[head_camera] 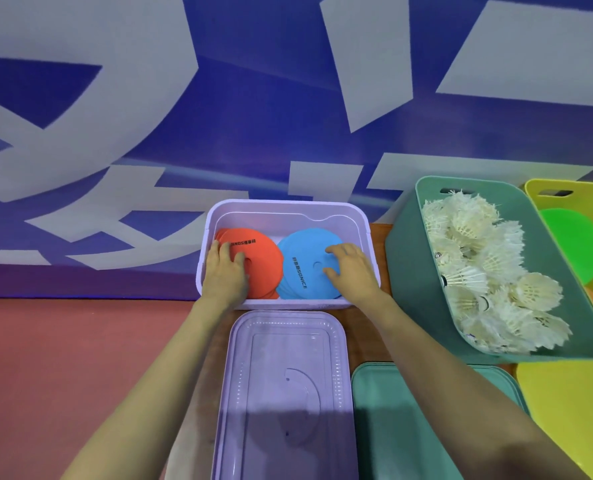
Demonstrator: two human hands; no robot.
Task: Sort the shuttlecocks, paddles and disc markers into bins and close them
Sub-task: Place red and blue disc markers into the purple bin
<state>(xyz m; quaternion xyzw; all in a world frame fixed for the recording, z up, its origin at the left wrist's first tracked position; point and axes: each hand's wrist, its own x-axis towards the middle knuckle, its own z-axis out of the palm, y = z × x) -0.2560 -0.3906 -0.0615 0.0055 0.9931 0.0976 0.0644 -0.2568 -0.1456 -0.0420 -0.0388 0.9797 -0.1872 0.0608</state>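
**Lilac bin (288, 207) holds red and blue disc markers**

Both my hands are down inside the open bin, which stands against a blue-and-white wall (253, 98). My left hand (224, 268) lies on the stack of red disc markers (264, 271) at the bin's left side, with the fingers laid out straight and gripping nothing. My right hand (350, 271) rests spread fingertips on the stack of blue disc markers (298, 275) just beside the red ones, and it holds nothing either. The lilac lid (284, 393) lies off the bin, just in front of it, between my forearms. To the right, white shuttlecocks (478, 265) fill a green bin (409, 258), and its green lid (409, 427) lies in front of it. Farther right, a yellow bin (547, 187) holds a bright green paddle (579, 247), with a yellow lid (572, 410) nearby.
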